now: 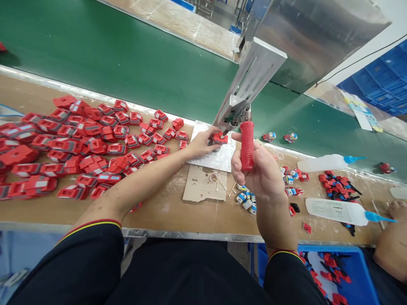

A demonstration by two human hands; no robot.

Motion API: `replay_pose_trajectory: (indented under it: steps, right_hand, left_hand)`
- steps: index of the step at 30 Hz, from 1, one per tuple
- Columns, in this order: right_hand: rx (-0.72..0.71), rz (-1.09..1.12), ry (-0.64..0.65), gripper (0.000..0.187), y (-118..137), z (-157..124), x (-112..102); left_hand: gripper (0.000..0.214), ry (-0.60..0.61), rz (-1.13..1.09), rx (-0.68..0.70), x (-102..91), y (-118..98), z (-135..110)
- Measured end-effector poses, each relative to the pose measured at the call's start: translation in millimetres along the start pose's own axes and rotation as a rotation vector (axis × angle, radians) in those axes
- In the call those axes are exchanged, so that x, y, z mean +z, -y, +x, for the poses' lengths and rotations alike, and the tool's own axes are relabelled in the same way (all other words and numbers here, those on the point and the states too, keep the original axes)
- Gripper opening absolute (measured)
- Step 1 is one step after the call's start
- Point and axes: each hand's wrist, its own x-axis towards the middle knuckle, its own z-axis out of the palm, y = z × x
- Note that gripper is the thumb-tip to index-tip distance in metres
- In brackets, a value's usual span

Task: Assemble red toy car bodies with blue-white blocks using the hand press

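- a small red plastic vehicle-shaped piece with grey trim (220,138) is sitting between the left fingers above a silvery metal plate (219,162); whether it is touching the plate, i cannot tell.
- the left hand (205,142) is pinching this piece between thumb and fingers.
- at three o'clock from it, the right hand (262,167) is gripping a red ribbed handle (247,146), fingers curling around it.
- at one o'clock, a slotted grey metal press (254,74) is leaning across the view.
- at six o'clock, a torn brown cardboard sheet (200,190) is lying flat.
- at five o'clock, little blue-and-white plastic parts (247,203) are clustering.
- at nine o'clock, many similar red pieces (76,146) are heaping up.
- at four o'clock, a white blue-tipped plastic bottle (337,211) is lying near another person's arm (392,243).
- at eleven o'clock, a green belt (127,59) is stretching.
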Motion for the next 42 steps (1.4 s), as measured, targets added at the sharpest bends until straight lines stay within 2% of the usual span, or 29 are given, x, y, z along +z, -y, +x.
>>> replay_pose_trajectory:
  steps: [3,7,15,20,24,29,34,36,39,40,42]
  right_hand:
    - [0.007,0.003,0.017,0.056,4.2,-0.2,-1.4]
    - [0.005,-0.017,0.044,0.06,5.2,-0.5,-1.6]
    - [0.059,-0.043,0.026,0.069,-16.6,-1.4,-10.0]
    - [0.12,-0.139,0.057,0.06,-27.9,-1.9,-20.3]
    - [0.158,-0.28,0.048,0.052,-40.5,7.9,-28.2]
    - [0.04,-0.451,-0.121,0.057,-71.0,32.1,-35.4]
    - [-0.024,-0.43,-0.122,0.066,-85.8,44.5,-41.4]
    - [-0.082,-0.466,-0.184,0.068,-81.1,35.1,-45.2]
    - [-0.234,-0.623,-0.356,0.052,-66.4,0.8,-56.1]
    - [-0.272,-0.712,-0.382,0.041,-61.5,-13.3,-60.9]
    - [-0.295,-0.93,-0.317,0.024,-55.1,-38.2,-69.7]
  left_hand:
    - [0.047,-0.006,0.006,0.013,0.1,0.5,0.3]
    - [0.048,-0.013,0.008,0.004,0.3,-0.9,-0.1]
    - [0.044,0.008,0.01,-0.013,-1.4,-5.1,0.3]
    - [0.039,0.026,0.024,-0.042,-1.6,-8.6,-0.3]
    - [0.041,0.021,0.028,-0.05,-2.0,-6.8,-0.4]
    - [0.036,0.001,0.029,-0.043,-0.1,2.5,-0.7]
    - [0.037,0.03,0.052,-0.059,3.7,-0.7,5.0]
    - [0.051,0.056,0.122,-0.056,-8.4,-10.0,3.0]
    - [0.071,0.066,0.339,-0.012,-51.3,-29.8,-19.4]
    - [0.062,0.078,0.439,-0.013,-68.9,-37.1,-32.7]
    - [0.04,0.175,0.628,-0.066,-99.5,-50.6,-63.9]
